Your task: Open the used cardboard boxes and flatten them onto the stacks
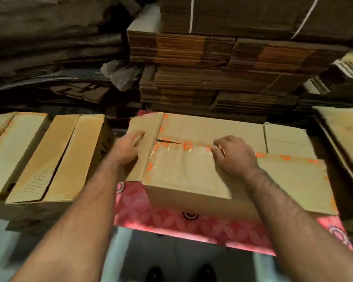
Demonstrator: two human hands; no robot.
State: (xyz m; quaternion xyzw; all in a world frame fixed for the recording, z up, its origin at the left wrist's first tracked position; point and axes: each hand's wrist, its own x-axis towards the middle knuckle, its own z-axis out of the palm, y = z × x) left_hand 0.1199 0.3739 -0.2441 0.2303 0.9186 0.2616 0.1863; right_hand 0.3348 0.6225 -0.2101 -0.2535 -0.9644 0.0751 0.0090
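no legible text, tape (189,148) marks blurred

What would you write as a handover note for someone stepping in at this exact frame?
Left hand: grips the left end flap of the taped brown cardboard box.
Right hand: fingers pinch the clear orange-printed tape along the box's top seam.
The box sits on the pink patterned tabletop; the seam is split near its left end, still taped elsewhere.
Two more brown cardboard boxes stand to the left.
Tall stacks of flattened cardboard rise behind.
Done: seam started.
Left: strip the tape, open the flaps, flatten the box, stack it, then the others.
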